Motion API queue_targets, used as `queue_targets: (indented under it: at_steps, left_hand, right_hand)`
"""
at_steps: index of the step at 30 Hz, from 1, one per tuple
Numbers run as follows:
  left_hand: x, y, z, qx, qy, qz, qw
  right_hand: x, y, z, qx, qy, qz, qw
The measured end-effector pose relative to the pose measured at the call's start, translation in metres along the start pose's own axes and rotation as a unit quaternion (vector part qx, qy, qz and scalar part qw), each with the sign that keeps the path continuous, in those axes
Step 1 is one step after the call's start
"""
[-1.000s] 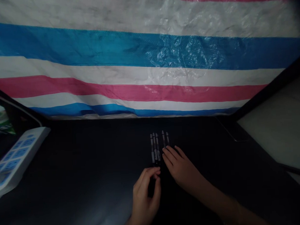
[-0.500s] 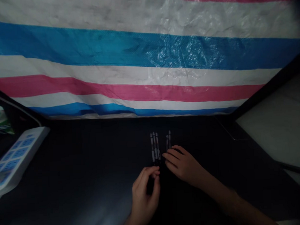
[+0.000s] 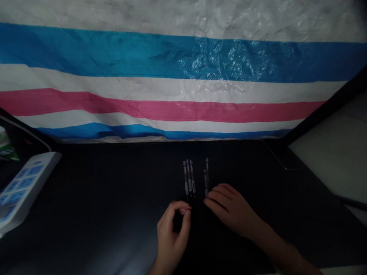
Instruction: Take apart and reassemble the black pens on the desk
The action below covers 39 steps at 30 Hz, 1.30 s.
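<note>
Seeing three slim, dark pens with pale tips and pale lower bands side by side on the matte black tabletop, tips toward 12 o'clock. Counting two more slim, dark pens with pale tips at 3 o'clock from that trio, a narrow strip of bare black between. Seeing these two close alongside each other, right one reaching further toward 12. Can't tell whether touching.

Left hand: at 7 o'clock from the trio, just beside its dark lower ends. Curled, thumb and forefinger tips brought together or nearly so. Can't tell if pinching anything or touching the pens; too dark there.

Right hand: at 5 o'clock from the pair, palm down, fingers bunched and pointing toward 10. Fingertips right at the pair's lower ends, partly covering the right-hand pen. Can't tell if gripping or only resting against them.

Around the edges: white power strip with blue socket panels at 9 o'clock, well apart from both hands. Green-and-white packaging at 11 o'clock from it. Flat, dark rectangular item with thin pale outline at 2 o'clock from right hand. Crinkled blue, white and pink striped plastic sheet spanning 12 o'clock.
</note>
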<state>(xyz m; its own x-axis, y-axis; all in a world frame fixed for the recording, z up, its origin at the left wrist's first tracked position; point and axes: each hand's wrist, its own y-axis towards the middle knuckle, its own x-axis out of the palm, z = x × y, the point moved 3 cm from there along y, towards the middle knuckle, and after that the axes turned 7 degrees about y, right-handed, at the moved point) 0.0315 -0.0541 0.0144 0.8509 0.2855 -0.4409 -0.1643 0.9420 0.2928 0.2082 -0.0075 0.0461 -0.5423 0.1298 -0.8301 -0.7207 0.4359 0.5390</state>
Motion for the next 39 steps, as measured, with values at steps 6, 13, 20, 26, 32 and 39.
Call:
queue_targets:
  at_steps: [6, 13, 20, 26, 32, 39]
  left_hand:
    - [-0.003, -0.006, -0.007, -0.035, -0.029, -0.011, 0.999]
    - [-0.003, -0.007, -0.009, -0.059, -0.075, -0.015, 0.995]
    - [0.001, -0.007, -0.008, -0.093, -0.212, -0.058, 0.971]
    - [-0.001, -0.001, -0.017, -0.127, -0.193, -0.069, 0.971]
    - [0.001, -0.003, -0.025, -0.152, -0.236, -0.049, 0.958]
    - [0.007, -0.006, -0.022, -0.179, -0.299, -0.067, 0.935]
  right_hand:
    - [-0.024, -0.031, -0.013, 0.312, 0.186, 0.249, 0.898]
    - [0.001, -0.052, -0.015, 0.477, 0.432, 0.349, 0.682]
    - [0.020, -0.051, -0.015, 0.519, 0.454, 0.261, 0.676]
    - [0.024, -0.046, -0.012, 0.511, 0.453, 0.173, 0.709]
    - [0.025, -0.038, -0.016, 0.489, 0.451, 0.132, 0.735]
    - [0.018, -0.041, -0.017, 0.467, 0.343, 0.148, 0.801]
